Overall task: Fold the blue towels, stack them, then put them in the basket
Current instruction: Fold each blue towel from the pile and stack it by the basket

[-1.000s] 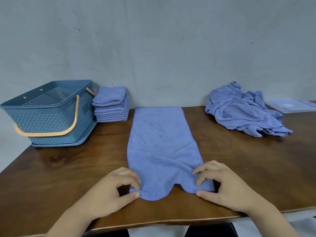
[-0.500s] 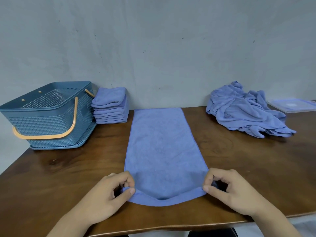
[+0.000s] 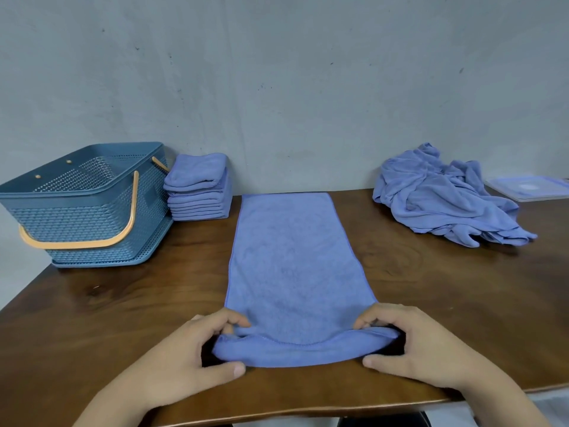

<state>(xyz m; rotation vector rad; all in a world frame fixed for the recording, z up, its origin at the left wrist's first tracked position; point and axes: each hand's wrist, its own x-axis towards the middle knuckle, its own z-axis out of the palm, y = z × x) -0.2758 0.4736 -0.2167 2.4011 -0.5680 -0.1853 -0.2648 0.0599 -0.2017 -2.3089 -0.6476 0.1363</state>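
A long blue towel (image 3: 292, 257) lies flat down the middle of the brown table (image 3: 123, 303), its far end at the wall. Its near end is turned up and over into a short fold. My left hand (image 3: 197, 362) pinches the near left corner of that fold between thumb and fingers. My right hand (image 3: 412, 349) pinches the near right corner the same way. A stack of several folded blue towels (image 3: 198, 186) stands at the back, beside a blue plastic basket (image 3: 77, 211) with orange handles at the far left. The basket looks empty.
A loose heap of unfolded blue towels (image 3: 443, 195) lies at the back right. Behind it sits a flat clear plastic lid (image 3: 529, 188). A grey wall runs along the table's far edge. The near table edge is just below my wrists.
Both hands moved apart to the towel's near corners, pulled the wavy hem straight, and have lifted and rolled that near edge forward over the towel.
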